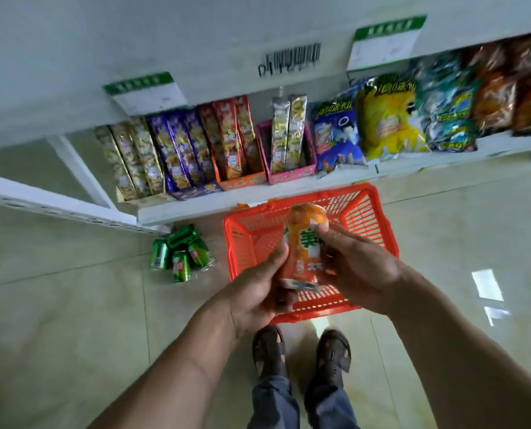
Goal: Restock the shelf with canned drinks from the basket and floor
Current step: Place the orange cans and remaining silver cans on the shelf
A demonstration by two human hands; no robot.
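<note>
Both hands, left hand [258, 289] and right hand [357, 267], wrap their fingers around one orange can [304, 243] in the middle of the frame, the red basket [378, 218] under it looks empty, and four green cans [180, 252] at middle left wait on the floor.

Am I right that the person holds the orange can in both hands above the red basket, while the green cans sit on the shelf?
Not quite: the head view shows the green cans lying on the floor beside the red basket, below the shelf. The left hand and right hand do hold the orange can above it.

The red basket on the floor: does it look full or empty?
Mostly empty: the red basket shows bare mesh; hands and the orange can hide its middle.
</note>
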